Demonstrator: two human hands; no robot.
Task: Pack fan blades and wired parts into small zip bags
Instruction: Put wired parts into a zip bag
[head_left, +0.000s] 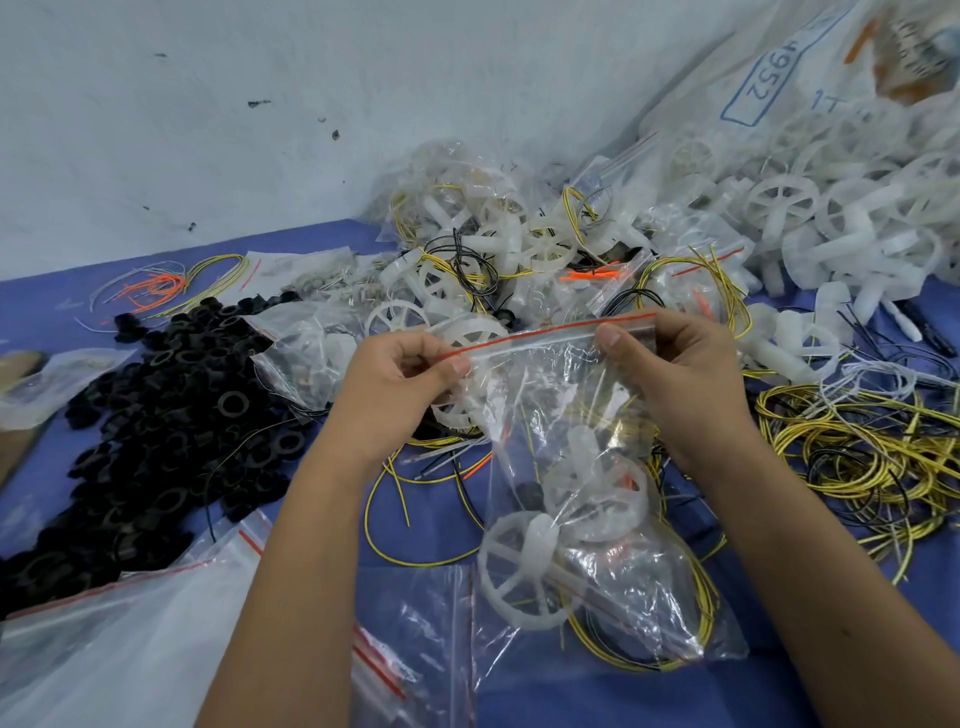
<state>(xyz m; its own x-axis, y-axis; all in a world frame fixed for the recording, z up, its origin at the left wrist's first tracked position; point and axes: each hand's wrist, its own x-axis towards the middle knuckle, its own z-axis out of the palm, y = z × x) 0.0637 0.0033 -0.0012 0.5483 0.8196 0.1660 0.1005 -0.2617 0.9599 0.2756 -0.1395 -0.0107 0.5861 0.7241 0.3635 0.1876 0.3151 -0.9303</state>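
While both hands' fingers (457, 365) pinch its seal, the zip bag (597, 519) hangs filled.

Two hands in view: left hand (400, 374) and right hand (675, 364), both pinching one clear zip bag (587, 519) by its red-striped top. Two white fan blades (524, 571) visible inside that bag, plus a bundle of yellow-and-black wires (691, 613), strands too tangled to count. One heap of black rings (156, 415), far too many to count. One heap of loose white fan wheels (831, 218), likewise uncountable. One tangle of yellow wires (857, 457). One stack of empty zip bags (156, 623), number unclear. One pile of filled bags (493, 234), perhaps several, exact count not readable.
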